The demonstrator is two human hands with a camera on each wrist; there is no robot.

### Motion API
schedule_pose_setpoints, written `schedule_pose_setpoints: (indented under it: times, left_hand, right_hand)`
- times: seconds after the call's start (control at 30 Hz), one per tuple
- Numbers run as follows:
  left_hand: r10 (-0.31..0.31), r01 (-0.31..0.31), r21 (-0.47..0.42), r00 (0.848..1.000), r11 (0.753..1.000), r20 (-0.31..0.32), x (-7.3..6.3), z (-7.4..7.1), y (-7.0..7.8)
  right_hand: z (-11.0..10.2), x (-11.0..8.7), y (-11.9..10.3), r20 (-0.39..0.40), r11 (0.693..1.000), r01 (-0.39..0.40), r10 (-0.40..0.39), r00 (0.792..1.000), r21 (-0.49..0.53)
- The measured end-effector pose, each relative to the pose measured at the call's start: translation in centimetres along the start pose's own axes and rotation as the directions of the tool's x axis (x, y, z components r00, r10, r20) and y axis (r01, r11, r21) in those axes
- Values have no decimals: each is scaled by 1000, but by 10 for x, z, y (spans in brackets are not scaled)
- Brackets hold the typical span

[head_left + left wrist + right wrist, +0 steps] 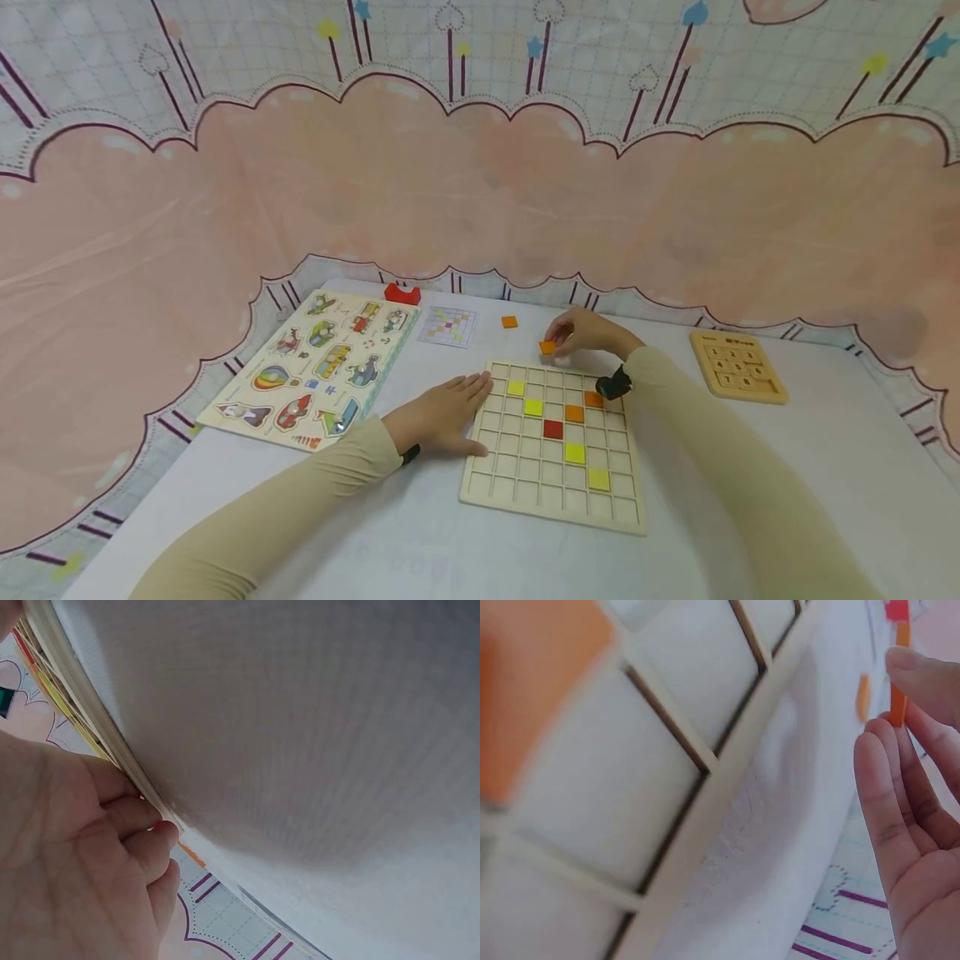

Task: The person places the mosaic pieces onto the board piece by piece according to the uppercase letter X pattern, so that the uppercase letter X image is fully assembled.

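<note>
A wooden grid board (513, 467) lies on the white table. One red tile (552, 429) sits near its middle, with yellow tiles and two orange tiles running diagonally around it. My right hand (585, 332) pinches an orange square tile (547, 347) just beyond the board's far edge; in the right wrist view that tile stands edge-on between thumb and fingers. Another loose orange tile (510, 322) lies farther back. My left hand (442, 412) rests at the board's left edge, its fingertips touching it in the left wrist view.
A patterned card (442, 326) and a red block (402, 294) lie at the back. To the left is a picture puzzle board (307, 335). A wooden number puzzle (738, 367) sits at the right. Patterned cloth rises behind the table.
</note>
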State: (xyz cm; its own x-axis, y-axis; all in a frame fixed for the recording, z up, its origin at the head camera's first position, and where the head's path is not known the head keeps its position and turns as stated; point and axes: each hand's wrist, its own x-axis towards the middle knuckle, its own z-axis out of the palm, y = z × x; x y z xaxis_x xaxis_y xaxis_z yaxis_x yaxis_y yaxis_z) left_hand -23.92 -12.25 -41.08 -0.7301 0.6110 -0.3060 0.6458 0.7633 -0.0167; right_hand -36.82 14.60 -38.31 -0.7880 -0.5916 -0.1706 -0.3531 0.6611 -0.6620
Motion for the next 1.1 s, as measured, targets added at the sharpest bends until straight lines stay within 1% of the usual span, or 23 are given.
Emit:
schedule_pose_setpoints:
  times: [0.2, 0.4, 0.5, 0.6, 0.73, 0.8, 0.93, 1.1]
  left_hand:
    - [-1, 1, 0, 1000, 1000, -6, 0, -2, -1]
    - [16, -16, -13, 1000, 1000, -13, -1, -4, -2]
    - [20, -20, -7, 1000, 1000, -11, -1, -4, -2]
    - [20, -20, -4, 1000, 1000, -9, -1, -4, -2]
    - [21, -21, -8, 1000, 1000, -5, 0, -4, -2]
    - [22, -22, -12, 1000, 1000, -7, 0, -4, -1]
    - [25, -25, -3, 1000, 1000, -15, 1, -3, -1]
    - [22, -22, 16, 1000, 1000, -21, 2, -1, 0]
  right_hand:
    - [5, -29, -9, -12, 996, 63, -63, 998, 68]
    - [20, -53, -20, -54, 996, 62, -58, 997, 61]
    - [30, -64, -27, -75, 995, 57, -50, 996, 85]
    - [41, -74, -33, -97, 991, 81, -71, 993, 102]
    - [57, -85, -41, -115, 987, 109, -96, 989, 114]
    - [64, -89, -45, -120, 987, 105, -91, 989, 120]
    - [77, -97, -52, -129, 991, 94, -81, 988, 97]
    - [89, -99, -53, -122, 993, 82, -71, 990, 85]
